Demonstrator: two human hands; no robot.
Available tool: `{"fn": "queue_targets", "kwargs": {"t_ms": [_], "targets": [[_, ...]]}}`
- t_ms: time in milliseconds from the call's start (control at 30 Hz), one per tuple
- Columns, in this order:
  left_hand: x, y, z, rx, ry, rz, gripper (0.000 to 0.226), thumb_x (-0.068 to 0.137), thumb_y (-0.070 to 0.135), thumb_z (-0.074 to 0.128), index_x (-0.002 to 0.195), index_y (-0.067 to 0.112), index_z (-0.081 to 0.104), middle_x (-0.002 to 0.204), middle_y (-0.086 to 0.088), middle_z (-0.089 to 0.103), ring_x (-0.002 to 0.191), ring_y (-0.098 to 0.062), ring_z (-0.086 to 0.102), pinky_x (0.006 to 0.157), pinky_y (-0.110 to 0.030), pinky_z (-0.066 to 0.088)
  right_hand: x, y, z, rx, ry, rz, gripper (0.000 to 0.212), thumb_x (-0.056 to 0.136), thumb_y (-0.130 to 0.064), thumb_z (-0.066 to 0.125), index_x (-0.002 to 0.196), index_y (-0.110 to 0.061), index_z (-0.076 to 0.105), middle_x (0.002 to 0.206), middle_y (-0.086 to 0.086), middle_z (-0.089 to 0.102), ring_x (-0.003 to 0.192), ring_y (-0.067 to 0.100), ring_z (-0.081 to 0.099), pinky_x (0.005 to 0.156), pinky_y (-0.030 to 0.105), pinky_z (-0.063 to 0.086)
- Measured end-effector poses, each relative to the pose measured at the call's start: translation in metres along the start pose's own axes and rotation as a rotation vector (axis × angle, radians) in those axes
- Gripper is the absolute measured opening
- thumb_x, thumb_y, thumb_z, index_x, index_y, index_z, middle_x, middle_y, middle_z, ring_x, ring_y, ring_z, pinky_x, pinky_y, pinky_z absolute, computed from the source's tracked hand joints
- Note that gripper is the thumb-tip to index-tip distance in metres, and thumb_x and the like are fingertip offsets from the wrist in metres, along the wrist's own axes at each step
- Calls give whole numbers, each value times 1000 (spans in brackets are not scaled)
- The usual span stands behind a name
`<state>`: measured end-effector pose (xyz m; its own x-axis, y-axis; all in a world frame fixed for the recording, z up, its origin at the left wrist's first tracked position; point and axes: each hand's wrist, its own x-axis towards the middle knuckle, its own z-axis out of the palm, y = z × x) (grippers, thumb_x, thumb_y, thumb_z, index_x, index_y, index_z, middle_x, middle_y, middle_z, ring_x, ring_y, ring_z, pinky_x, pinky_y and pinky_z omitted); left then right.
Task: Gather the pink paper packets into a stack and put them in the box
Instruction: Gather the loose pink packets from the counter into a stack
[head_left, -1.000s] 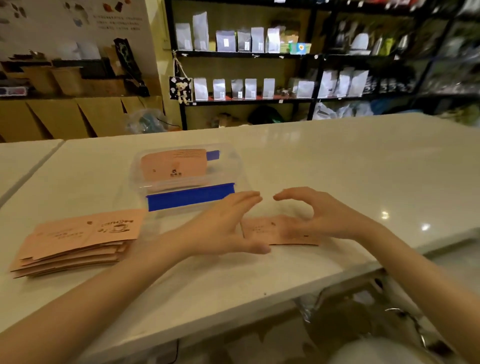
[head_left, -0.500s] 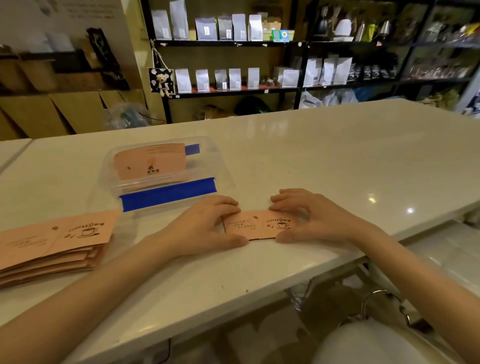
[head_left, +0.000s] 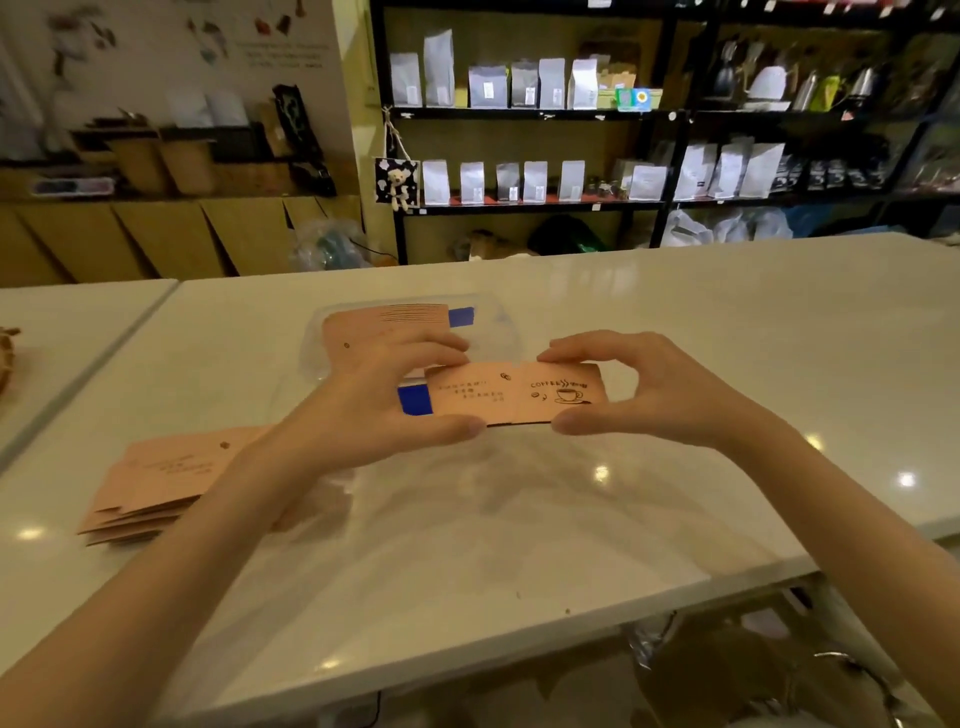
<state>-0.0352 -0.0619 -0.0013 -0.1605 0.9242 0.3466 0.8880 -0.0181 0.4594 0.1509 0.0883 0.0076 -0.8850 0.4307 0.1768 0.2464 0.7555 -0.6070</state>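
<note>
Both hands hold a small stack of pink paper packets lifted above the white table, printed face up with a coffee cup drawing. My left hand pinches its left end between thumb and fingers; my right hand pinches its right end. Just behind stands the clear plastic box with blue trim, a pink packet lying in it. A fanned pile of more pink packets rests on the table to the left, partly hidden by my left forearm.
The white table runs wide to the right and ends in a near edge below my arms. A second table adjoins on the left. Black shelves with bags stand behind.
The hands closed on the packets lying flat on the table, squared them, and raised them off the surface toward the box. The view has shifted.
</note>
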Motion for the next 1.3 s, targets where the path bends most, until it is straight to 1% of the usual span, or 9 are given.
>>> {"fn": "queue_targets", "kwargs": {"t_ms": [233,333,400,500,700,867,1067,1200,1300], "targets": [[-42,-22,-51,6,176,-105,61,57,57,67,113,42,49,109,39,39,101,26,35,72,-2,41,43,-52,28,1,-30,-209,54,64,-45,72,112,-43,48,102,-29,47,92,-11,47,71,10,45],[-62,-38,-75,99,159,-189,65,54,63,69,114,46,48,115,38,36,109,11,36,80,-11,37,60,-76,47,-19,-66,-309,47,66,-44,72,106,-48,47,94,-37,43,89,-22,45,75,3,42],[-76,-48,-90,115,135,-259,67,47,68,62,110,53,46,117,41,33,117,4,30,94,-21,31,70,-92,63,-55,-90,-352,41,69,-48,68,106,-40,52,97,-29,53,92,-9,52,75,15,48],[-96,-63,-106,99,94,-359,71,39,78,56,105,56,48,118,43,31,119,5,26,101,-33,27,86,-106,88,-142,-113,-406,62,66,-63,59,117,-28,52,106,-9,59,96,10,53,77,31,50],[-130,-89,-114,78,-22,-525,80,34,86,52,108,55,50,130,28,40,128,-4,28,108,-45,29,96,-125,121,-204,-253,-379,65,71,-60,57,126,-27,45,127,-3,52,113,13,44,87,26,40],[-141,-98,-110,-22,-93,-574,58,50,58,68,105,55,51,116,42,35,118,4,28,103,-30,25,97,-129,136,-239,-347,-368,64,72,-61,56,125,-27,46,128,-3,50,114,13,45,86,25,44],[-145,-106,-108,-33,-173,-603,84,34,78,60,113,54,46,117,44,31,119,5,26,106,-31,23,101,-129,140,-196,-463,-315,65,74,-60,55,128,-27,43,131,-5,48,106,6,41,87,22,39],[-140,-109,-112,-72,-211,-607,92,28,89,48,113,56,38,118,38,33,111,5,31,87,-11,28,107,-131,134,-78,-489,-235,53,84,-52,45,131,-28,41,138,-7,45,120,9,42,85,17,38],[-128,-115,-118,-87,-265,-632,97,28,90,44,117,50,40,118,30,37,106,6,33,79,-7,29,117,-135,133,-46,-513,-161,54,85,-50,44,133,-26,38,138,-4,47,122,14,45,95,27,42]]}}
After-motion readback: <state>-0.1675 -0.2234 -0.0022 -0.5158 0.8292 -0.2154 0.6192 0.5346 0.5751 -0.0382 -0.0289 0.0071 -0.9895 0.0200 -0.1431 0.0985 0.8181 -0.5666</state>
